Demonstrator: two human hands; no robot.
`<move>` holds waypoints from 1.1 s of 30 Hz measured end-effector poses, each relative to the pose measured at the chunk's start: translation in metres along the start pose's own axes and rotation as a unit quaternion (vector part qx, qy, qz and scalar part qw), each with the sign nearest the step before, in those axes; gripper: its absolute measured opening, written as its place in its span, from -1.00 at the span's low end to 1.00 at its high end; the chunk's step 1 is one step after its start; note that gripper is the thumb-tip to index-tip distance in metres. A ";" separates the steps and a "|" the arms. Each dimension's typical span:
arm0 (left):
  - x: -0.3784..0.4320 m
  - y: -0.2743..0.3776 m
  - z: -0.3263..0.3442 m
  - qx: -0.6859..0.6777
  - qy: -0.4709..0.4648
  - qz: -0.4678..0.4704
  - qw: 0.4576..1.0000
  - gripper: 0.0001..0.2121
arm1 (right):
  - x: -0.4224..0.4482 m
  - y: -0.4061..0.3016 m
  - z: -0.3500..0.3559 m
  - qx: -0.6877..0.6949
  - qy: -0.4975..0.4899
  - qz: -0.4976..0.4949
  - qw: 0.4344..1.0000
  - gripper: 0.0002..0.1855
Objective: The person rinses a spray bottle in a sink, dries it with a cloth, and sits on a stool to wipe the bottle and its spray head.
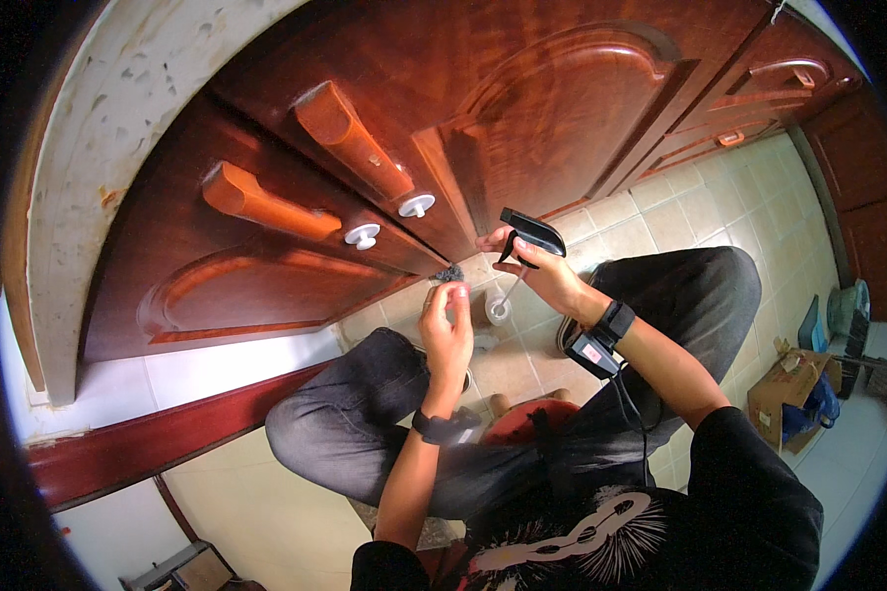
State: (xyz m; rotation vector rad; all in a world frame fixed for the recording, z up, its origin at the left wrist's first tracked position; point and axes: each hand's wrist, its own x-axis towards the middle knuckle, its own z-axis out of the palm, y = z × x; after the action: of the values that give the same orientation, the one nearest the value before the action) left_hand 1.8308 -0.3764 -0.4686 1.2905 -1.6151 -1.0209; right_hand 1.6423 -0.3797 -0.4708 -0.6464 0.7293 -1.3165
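My right hand (551, 277) grips the black trigger head of a spray bottle (536, 235). A thin pale dip tube (516, 287) runs down from it towards the round opening of a whitish bottle (497, 306) on the tiled floor. Whether the tube's tip is inside the bottle is unclear. To the left, my left hand (447, 318) has its fingertips pinched together, touching or just below a dark grey fuzzy piece (449, 273) at the lower edge of the wooden cabinet doors (554, 125). Whether the fingers hold that piece cannot be told.
Two orange-brown wooden handles (355, 140) and white round knobs (417, 206) stick out from the doors. A red stool seat (532, 422) shows between my legs. At the right stands an open cardboard box (791, 391) with blue plastic in it.
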 end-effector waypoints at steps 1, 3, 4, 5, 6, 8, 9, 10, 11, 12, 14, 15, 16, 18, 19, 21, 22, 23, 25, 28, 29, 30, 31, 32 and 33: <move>0.003 0.003 0.003 -0.013 -0.015 0.015 1.000 -0.86 | -0.001 -0.002 0.002 0.003 -0.004 0.005 1.000 -0.65; 0.011 0.014 0.008 -0.035 -0.047 0.037 0.998 -0.80 | -0.001 0.000 -0.002 -0.003 -0.032 -0.003 0.999 -0.53; 0.015 0.022 0.009 -0.043 -0.063 0.042 0.996 -0.76 | -0.002 0.001 -0.003 0.002 -0.042 0.003 0.999 -0.54; 0.020 0.026 0.011 -0.051 -0.079 0.047 0.994 -0.72 | -0.002 0.001 -0.004 0.007 -0.052 0.008 0.999 -0.54; 0.024 0.027 0.014 -0.056 -0.090 0.068 0.992 -0.66 | -0.003 0.002 -0.007 0.013 -0.063 0.013 0.998 -0.53; 0.029 0.032 0.017 0.000 -0.095 0.097 0.991 -0.65 | -0.003 0.005 -0.011 0.027 -0.086 0.021 0.996 -0.50; 0.032 0.037 0.019 0.026 -0.099 0.112 0.988 -0.64 | -0.005 0.005 -0.013 0.030 -0.081 0.019 0.996 -0.48; 0.036 0.048 0.018 0.037 -0.117 0.113 0.986 -0.64 | -0.006 0.005 -0.016 0.034 -0.077 0.016 0.996 -0.47; 0.041 0.049 0.018 0.075 -0.122 0.143 0.979 -0.65 | -0.008 0.005 -0.018 0.038 -0.072 0.012 0.997 -0.46; 0.047 0.050 0.016 0.113 -0.126 0.172 0.971 -0.66 | -0.009 0.000 -0.011 0.046 -0.075 0.000 0.996 -0.41; 0.058 0.055 0.010 0.156 -0.142 0.233 0.949 -0.69 | -0.008 -0.002 -0.008 0.049 -0.092 -0.005 0.995 -0.41; 0.061 0.057 0.009 0.166 -0.152 0.254 0.941 -0.68 | -0.008 -0.004 -0.008 0.052 -0.098 -0.011 0.994 -0.41; 0.063 0.059 0.009 0.175 -0.162 0.274 0.932 -0.68 | -0.006 -0.002 -0.010 0.062 -0.096 -0.004 0.993 -0.41; 0.066 0.061 0.007 0.201 -0.176 0.312 0.912 -0.68 | -0.005 -0.002 -0.011 0.081 -0.095 0.010 0.992 -0.41; 0.067 0.063 0.007 0.209 -0.172 0.323 0.907 -0.68 | -0.004 -0.002 -0.012 0.091 -0.095 0.016 0.991 -0.41; 0.067 0.067 0.005 0.226 -0.162 0.343 0.897 -0.68 | -0.001 -0.001 -0.019 0.105 -0.087 0.033 0.990 -0.39; 0.065 0.068 0.006 0.221 -0.150 0.340 0.902 -0.68 | -0.001 -0.001 -0.022 0.117 -0.095 0.030 0.988 -0.43; 0.063 0.068 0.008 0.217 -0.139 0.336 0.906 -0.69 | -0.001 -0.001 -0.024 0.130 -0.103 0.027 0.986 -0.47; 0.059 0.067 0.009 0.201 -0.111 0.324 0.918 -0.70 | -0.004 -0.006 -0.014 0.104 -0.058 0.018 0.993 -0.51; 0.057 0.066 0.010 0.149 -0.078 0.278 0.946 -0.74 | -0.004 -0.010 -0.015 0.077 -0.024 -0.005 0.997 -0.56; 0.058 0.069 0.009 0.124 -0.074 0.245 0.959 -0.76 | -0.003 -0.011 -0.017 0.070 -0.017 -0.015 0.997 -0.57; 0.058 0.072 0.008 0.100 -0.069 0.211 0.970 -0.79 | -0.001 -0.010 -0.019 0.076 -0.002 -0.019 0.997 -0.61; 0.059 0.074 0.008 0.077 -0.062 0.206 0.974 -0.78 | -0.001 -0.009 -0.020 0.082 0.004 -0.016 0.997 -0.62; 0.059 0.076 0.009 0.054 -0.054 0.200 0.977 -0.77 | -0.002 -0.008 -0.021 0.088 0.009 -0.013 0.996 -0.63; 0.059 0.078 0.009 0.032 -0.045 0.193 0.980 -0.76 | -0.001 -0.009 -0.018 0.095 0.012 -0.009 0.995 -0.64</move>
State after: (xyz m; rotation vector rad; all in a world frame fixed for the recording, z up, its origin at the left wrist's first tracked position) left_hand 1.7881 -0.4216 -0.3931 0.9288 -1.8898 -0.8000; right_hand 1.6227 -0.3803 -0.4748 -0.4863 0.6108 -1.3928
